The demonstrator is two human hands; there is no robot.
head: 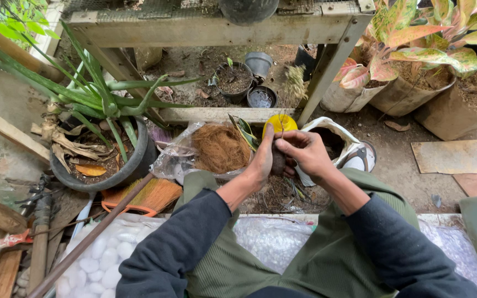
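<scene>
Both forearms, in dark sleeves, extend forward from the near edge and converge at scene centre, above the person's green-clad lap. The left hand is turned thumb-up, its palm facing right, and cups a dark root ball from the left side. The right hand curls over the same ball from the right, its fingers bent down around the top. Both hands are closed on the ball, which sits between the palms and is mostly hidden; only a dark brown, earthy patch shows between them.

Surroundings, largest first:
- A wooden bench frame spans the far side, topped with wire mesh.
- A large dark pot holding an aloe plant stands at the left.
- Variegated pink-green plants in pots occupy the far right.
- A clear plastic bag of brown coconut fibre lies just left of the left hand.
- A white sack of soil stands just right of the hands.
- An orange hand broom lies near left.
- A yellow round object sits just beyond the hands.
</scene>
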